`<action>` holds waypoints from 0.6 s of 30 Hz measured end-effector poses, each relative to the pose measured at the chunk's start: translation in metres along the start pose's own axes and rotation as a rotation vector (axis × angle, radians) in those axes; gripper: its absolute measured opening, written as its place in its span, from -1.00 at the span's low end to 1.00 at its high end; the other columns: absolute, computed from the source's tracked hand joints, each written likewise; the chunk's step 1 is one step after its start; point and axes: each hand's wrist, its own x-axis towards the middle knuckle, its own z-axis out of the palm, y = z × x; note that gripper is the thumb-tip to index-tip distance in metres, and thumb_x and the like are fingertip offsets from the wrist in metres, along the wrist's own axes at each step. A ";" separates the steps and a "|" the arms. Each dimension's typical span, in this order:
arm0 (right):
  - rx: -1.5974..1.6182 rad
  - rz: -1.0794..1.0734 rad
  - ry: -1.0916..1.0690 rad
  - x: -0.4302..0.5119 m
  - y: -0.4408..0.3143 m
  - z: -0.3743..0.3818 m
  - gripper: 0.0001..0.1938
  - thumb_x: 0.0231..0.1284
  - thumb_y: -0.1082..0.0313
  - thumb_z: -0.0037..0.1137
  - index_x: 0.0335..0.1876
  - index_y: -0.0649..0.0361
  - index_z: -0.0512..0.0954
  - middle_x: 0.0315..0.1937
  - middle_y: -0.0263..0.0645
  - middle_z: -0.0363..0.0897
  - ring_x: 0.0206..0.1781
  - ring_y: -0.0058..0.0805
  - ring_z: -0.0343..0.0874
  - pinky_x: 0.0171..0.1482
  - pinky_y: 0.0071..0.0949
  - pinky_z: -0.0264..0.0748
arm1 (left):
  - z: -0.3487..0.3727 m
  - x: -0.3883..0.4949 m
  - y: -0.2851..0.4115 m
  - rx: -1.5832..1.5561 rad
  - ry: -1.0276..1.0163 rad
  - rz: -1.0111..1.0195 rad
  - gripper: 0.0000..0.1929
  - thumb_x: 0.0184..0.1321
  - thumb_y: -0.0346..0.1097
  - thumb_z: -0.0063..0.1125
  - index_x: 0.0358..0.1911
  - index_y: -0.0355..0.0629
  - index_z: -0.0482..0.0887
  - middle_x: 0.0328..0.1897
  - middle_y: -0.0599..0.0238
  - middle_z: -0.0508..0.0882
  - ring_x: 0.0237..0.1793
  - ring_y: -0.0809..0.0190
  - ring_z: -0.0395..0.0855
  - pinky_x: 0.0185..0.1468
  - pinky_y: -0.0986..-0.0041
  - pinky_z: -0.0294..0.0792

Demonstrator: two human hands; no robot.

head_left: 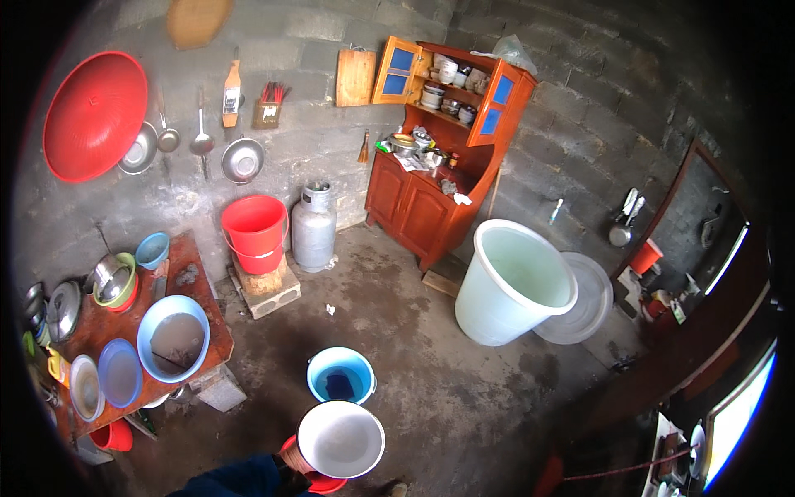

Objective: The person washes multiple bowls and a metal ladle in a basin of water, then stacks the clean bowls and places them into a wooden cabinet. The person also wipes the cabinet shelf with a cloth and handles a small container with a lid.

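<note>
My left hand (294,461) grips the near left side of a white enamel basin (341,439) with a dark rim, held low in front of me. What the basin holds, if anything, cannot be told. Just beyond it on the floor stands a light blue bucket (341,358) with water inside. A red plastic vessel (327,485) shows partly below the basin. A dark blue sleeve (239,477) covers my left arm. My right hand is out of view.
A wooden table (205,292) with bowls and a basin of murky water is at left. A red bucket (253,236) and a gas cylinder (314,233) stand by the wall. A large pale tub (490,304) is at right, near a wooden cupboard (428,217).
</note>
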 end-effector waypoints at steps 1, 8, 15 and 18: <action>-0.006 -0.015 -0.011 0.025 0.003 -0.010 -0.83 0.01 0.36 0.23 -0.42 0.24 0.46 -0.51 -0.06 0.55 -0.43 -0.15 0.54 -0.30 -0.15 0.50 | 0.011 0.010 -0.003 0.077 0.074 0.070 -0.46 0.23 -0.34 0.33 0.29 -0.17 0.47 0.23 0.17 0.62 0.17 0.16 0.59 0.24 0.24 0.48; -0.003 -0.293 0.038 0.193 -0.016 -0.056 -0.84 -0.03 0.40 0.23 -0.42 0.23 0.45 -0.53 -0.06 0.54 -0.44 -0.10 0.56 -0.31 -0.13 0.50 | 0.079 0.084 -0.004 0.507 0.394 0.341 -0.48 0.18 -0.33 0.39 0.23 -0.15 0.52 0.18 0.19 0.65 0.13 0.17 0.62 0.20 0.26 0.50; 0.304 -0.446 -0.044 0.332 -0.200 -0.057 -0.85 0.04 0.39 0.23 -0.34 0.24 0.50 -0.49 -0.20 0.56 -0.43 -0.33 0.56 -0.34 -0.33 0.49 | 0.103 0.139 0.045 0.753 0.591 0.504 -0.50 0.16 -0.31 0.41 0.18 -0.14 0.55 0.14 0.21 0.67 0.11 0.17 0.63 0.18 0.28 0.50; 0.950 -0.224 -0.277 0.372 -0.262 -0.076 -0.94 0.18 0.44 0.12 -0.36 0.19 0.48 -0.55 -0.44 0.46 -0.50 -0.62 0.43 -0.46 -0.56 0.35 | 0.081 0.182 0.058 0.752 0.583 0.543 -0.51 0.15 -0.30 0.42 0.17 -0.14 0.57 0.13 0.21 0.67 0.10 0.17 0.63 0.17 0.28 0.50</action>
